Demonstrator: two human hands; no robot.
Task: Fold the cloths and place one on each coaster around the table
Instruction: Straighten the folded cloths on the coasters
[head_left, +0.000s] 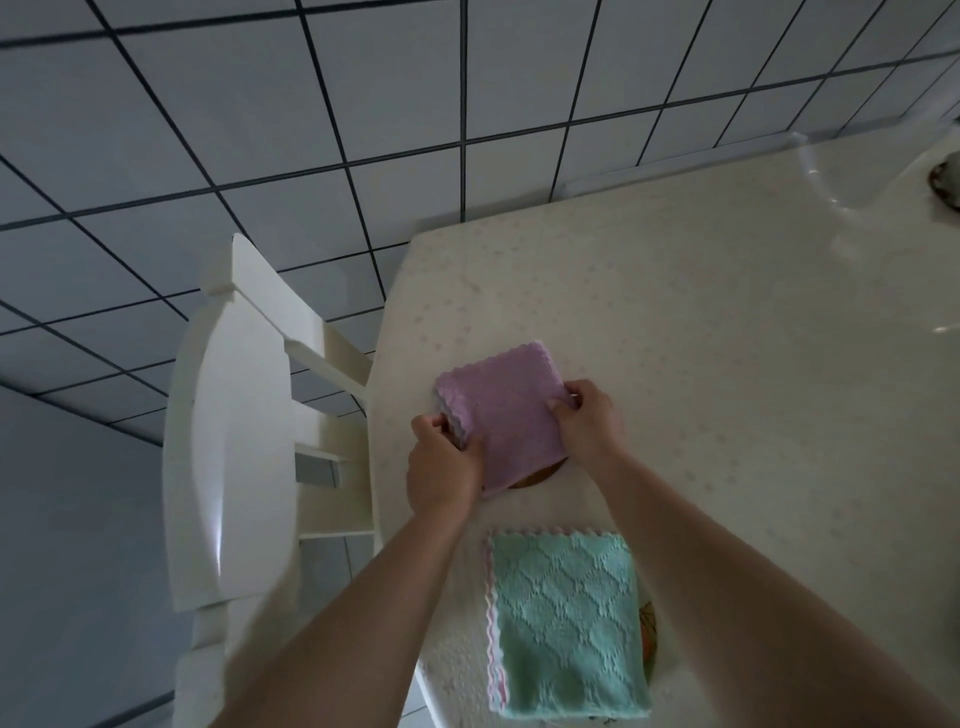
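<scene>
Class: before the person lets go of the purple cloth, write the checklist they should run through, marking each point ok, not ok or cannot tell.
1. Purple cloth folded: ok.
2. Both hands gripping it, left hand and right hand: ok.
3. Coaster under it: ok, a brown edge peeks out.
4. Cloth centred on that coaster: cannot tell, mostly hidden.
5. Green cloth already folded and laid down: ok.
6. Purple cloth clear of the green one: ok, a gap shows.

A white chair (234, 431) stands on grey tiled floor (260, 130) beside the table (727, 312).
</scene>
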